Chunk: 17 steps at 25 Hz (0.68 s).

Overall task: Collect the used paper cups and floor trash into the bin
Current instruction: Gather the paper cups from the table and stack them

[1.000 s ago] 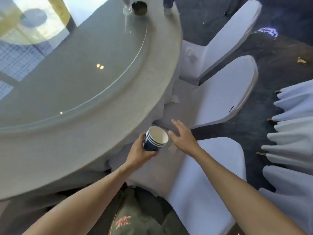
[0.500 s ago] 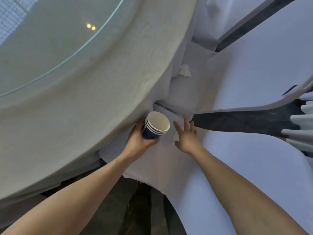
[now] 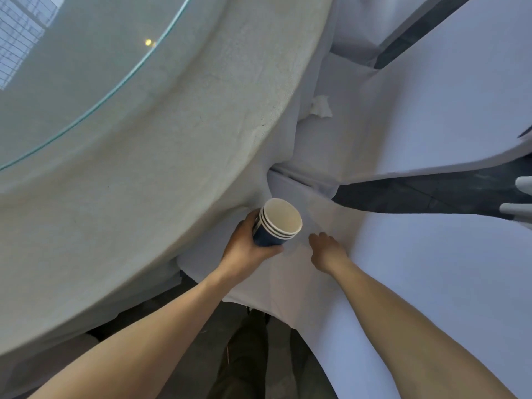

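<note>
Head view showed our left hand (image 3: 244, 251) wrapped around a nested stack of blue cups (image 3: 277, 224), held tilted just off the edge of the round clothed table (image 3: 161, 180) and above a white-covered chair (image 3: 431, 283). Our right hand (image 3: 326, 250) lay knuckles-up on that chair's seat just right of the cups, its fingers curled down into the cloth, and we could not tell whether it gripped anything. A crumpled tissue (image 3: 320, 106) sat on the next chair's seat, close to the table skirt, well apart from both hands.
</note>
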{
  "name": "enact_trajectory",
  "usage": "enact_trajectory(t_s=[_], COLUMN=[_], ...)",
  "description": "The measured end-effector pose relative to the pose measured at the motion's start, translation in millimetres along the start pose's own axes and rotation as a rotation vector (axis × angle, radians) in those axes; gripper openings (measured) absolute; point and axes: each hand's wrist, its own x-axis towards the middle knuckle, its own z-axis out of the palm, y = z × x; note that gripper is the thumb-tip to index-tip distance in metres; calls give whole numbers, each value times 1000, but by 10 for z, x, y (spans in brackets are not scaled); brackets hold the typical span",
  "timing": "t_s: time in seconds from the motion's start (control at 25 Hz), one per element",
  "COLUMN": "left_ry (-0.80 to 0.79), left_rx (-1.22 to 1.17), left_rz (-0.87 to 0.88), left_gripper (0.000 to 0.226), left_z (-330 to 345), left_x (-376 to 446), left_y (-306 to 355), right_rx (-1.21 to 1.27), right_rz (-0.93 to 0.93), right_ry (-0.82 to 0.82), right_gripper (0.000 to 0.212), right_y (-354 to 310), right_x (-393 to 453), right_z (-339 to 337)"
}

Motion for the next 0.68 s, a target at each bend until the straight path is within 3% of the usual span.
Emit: enact_trajectory(t_s=[0.08, 0.2, 0.36, 0.52, 0.68], left_ry=[-4, 18, 75, 174, 335], left_rx=[25, 64, 39, -22, -111], left_rz=[13, 40, 128, 219, 271], left_gripper=[82, 83, 82, 79, 77], left_z=[-43, -82, 86, 453, 937], left_x=[-180, -477, -780, -1033, -1386], left_y=[163, 537, 1134, 1682, 2158], right_rx=[303, 684, 989, 921, 752], right_rz=[44, 79, -111, -335, -519], right_ry=[100, 328, 571, 684, 580], right_gripper=[44, 24, 17, 22, 17], right_y=[-1, -3, 62, 256, 696], right_x=[-291, -855, -1667, -2214, -2679], right_z=[-347, -1085, -1979, -2298, -2393])
